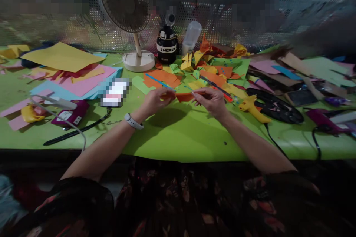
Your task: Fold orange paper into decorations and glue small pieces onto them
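Between my two hands, just above the green tabletop point(178, 137), is a small piece of orange paper point(184, 97). My left hand point(157, 100), with a pale band on its wrist, pinches the paper's left end. At the right end, the fingers of my right hand point(210, 100) pinch it too. Right behind the hands lie orange sheets point(164, 78), a thin blue stick point(158, 80) and a dark pen-like tool point(214, 85). Several folded paper pieces in yellow, orange and green are heaped beyond, some dotted with blue.
A fan point(138, 61), a black bottle point(167, 46) and a clear bottle point(191, 37) stand at the back. Left are stacked coloured sheets point(62, 57) and a lit phone point(115, 92). Right lie a yellow glue gun point(255, 109), a black oval tray point(278, 109) and paper scraps.
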The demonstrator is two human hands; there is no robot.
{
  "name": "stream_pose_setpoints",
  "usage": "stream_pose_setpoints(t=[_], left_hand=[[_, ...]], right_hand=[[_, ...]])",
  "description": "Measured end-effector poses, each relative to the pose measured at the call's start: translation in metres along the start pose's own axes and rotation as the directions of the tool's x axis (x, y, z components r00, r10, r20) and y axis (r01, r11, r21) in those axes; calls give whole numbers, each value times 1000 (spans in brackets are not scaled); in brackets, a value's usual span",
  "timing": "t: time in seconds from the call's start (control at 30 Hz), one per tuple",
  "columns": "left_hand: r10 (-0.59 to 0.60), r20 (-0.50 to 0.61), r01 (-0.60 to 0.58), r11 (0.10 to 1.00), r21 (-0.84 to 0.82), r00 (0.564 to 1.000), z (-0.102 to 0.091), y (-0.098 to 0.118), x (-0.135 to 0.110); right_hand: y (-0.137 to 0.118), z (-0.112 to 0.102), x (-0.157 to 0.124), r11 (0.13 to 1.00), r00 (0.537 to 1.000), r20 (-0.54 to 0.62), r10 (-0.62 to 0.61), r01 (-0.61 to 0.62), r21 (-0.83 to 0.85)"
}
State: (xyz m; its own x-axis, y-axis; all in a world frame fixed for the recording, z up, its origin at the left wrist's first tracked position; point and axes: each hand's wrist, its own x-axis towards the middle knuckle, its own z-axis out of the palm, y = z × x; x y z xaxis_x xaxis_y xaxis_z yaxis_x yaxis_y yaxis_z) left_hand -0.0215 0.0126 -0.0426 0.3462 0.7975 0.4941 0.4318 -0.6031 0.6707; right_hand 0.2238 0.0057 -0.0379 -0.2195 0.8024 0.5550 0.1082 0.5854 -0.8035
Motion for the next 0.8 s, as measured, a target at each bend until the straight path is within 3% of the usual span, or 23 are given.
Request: stream_pose_setpoints(t=[0.07,0.13,0.2,0.23,0.3,0.33,0.4,0.43,0.5,0.57,0.8], left_hand=[[111,-223,-78,985,152,968,-1,-6,3],[163,-395,-79,972,221,904,-3,-8,4],[111,-509,-34,987,158,854,-2,-5,3],[29,-516,-1,998,55,856,-2,-3,3],[-219,-356,116,951,-287,909,2,1,2],[-329,-201,204,860,-468,923,4,3,1],[-435,86,363,606,-708,896,10,6,0],[-457,141,388,507,-770,878,12,7,0],[-497,156,382,393,-836,853,16,8,0],[-524,151,372,346,-861,838,16,7,-1],[-499,141,325,303,-896,855,14,-2,-1]], right_hand=[[4,1,0,971,978,-65,-198,186,-151],[7,1,0,886,920,-65,-385,349,-306],[11,1,0,813,873,-43,-486,433,-391],[13,1,0,790,860,-32,-510,453,-414],[17,0,-2,754,844,3,-536,481,-447],[19,-1,-3,737,844,43,-535,491,-465],[21,-1,-4,720,864,156,-479,488,-493],[21,0,-5,721,876,216,-431,478,-501],[19,2,-6,736,889,318,-331,454,-502],[17,5,-6,759,893,356,-277,430,-489],[17,11,-9,921,973,126,-195,226,-316]])
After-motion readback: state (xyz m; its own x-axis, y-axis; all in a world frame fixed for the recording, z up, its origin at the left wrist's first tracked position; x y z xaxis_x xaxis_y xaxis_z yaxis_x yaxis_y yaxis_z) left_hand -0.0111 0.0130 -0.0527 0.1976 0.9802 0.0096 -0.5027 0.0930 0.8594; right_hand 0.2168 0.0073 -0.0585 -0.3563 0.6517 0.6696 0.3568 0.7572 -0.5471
